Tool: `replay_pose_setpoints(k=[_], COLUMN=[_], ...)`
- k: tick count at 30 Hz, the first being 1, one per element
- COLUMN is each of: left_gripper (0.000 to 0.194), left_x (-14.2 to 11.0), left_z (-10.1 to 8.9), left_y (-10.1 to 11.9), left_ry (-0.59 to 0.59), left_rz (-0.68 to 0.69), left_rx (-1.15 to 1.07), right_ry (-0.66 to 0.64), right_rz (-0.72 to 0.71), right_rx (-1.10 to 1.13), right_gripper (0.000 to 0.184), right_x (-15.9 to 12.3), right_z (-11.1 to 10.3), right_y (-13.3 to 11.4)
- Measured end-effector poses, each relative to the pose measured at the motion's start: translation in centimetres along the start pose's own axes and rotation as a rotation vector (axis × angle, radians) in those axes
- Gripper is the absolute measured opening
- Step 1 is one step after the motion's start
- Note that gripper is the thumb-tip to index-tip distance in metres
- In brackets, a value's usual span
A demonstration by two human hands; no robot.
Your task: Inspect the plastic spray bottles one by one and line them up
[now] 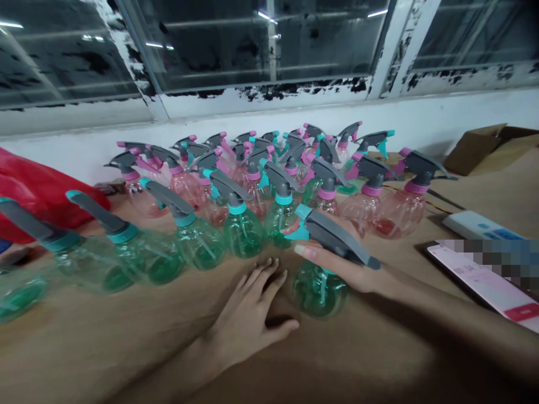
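Note:
My right hand [357, 272] is wrapped around the neck of a green see-through spray bottle [319, 294] with a grey and turquoise trigger head. The bottle stands upright, or nearly so, at the table's near side; part of its collar is hidden by my fingers. Just to the left, my left hand [248, 314] lies palm down on the wooden table [138, 342], fingers spread, holding nothing. Beyond its fingertips is another green spray bottle [244, 233], in a row of similar green ones running off to the left.
Several pink spray bottles [400, 213] crowd behind the green row, against the wall. A red plastic bag [37, 191] lies at the left. On the right are a phone [475, 280], a white device [471, 224] and an open cardboard box [484, 148]. Windows [261, 45] line the back.

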State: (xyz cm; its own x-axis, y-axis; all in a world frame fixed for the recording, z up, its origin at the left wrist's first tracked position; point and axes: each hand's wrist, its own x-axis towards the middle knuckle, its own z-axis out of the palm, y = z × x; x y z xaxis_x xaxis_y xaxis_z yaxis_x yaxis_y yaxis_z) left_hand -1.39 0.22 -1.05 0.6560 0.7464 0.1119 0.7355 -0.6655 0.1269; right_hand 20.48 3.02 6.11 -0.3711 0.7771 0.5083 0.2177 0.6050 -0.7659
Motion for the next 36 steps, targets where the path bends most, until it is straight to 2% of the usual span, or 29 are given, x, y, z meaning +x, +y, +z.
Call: replay_pose_setpoints(k=[6, 13, 17, 23, 29, 36], left_gripper=[0.072, 0.072, 0.071, 0.072, 0.070, 0.070], left_x=[0.02, 0.04, 0.06, 0.13, 0.12, 0.24], left_z=[0.13, 0.09, 0.12, -0.02, 0.07, 0.16], left_y=[0.25, 0.26, 0.24, 0.10, 0.04, 0.13], left_ry=[0.001, -0.010, 0.000, -0.002, 0.024, 0.012], left_rz=[-0.001, 0.003, 0.009, 0.013, 0.028, 0.013], left_rx=[0.019, 0.013, -0.006, -0.005, 0.001, -0.008], right_ry=[0.030, 0.026, -0.001, 0.025, 0.086, 0.064], right_rz=[-0.001, 0.062, 0.071, 0.058, 0.043, 0.034], right_rx=[0.021, 0.044, 0.004, -0.058, 0.023, 0.076], right_gripper=[0.020, 0.024, 0.019, 0.023, 0.021, 0.021], right_x=[0.09, 0.05, 0.22, 0.07, -0.07, -0.41], right_z=[0.00, 0.21, 0.10, -0.13, 0.13, 0.14], right_y=[-0.28, -0.21, -0.58, -0.72, -0.49, -0.08])
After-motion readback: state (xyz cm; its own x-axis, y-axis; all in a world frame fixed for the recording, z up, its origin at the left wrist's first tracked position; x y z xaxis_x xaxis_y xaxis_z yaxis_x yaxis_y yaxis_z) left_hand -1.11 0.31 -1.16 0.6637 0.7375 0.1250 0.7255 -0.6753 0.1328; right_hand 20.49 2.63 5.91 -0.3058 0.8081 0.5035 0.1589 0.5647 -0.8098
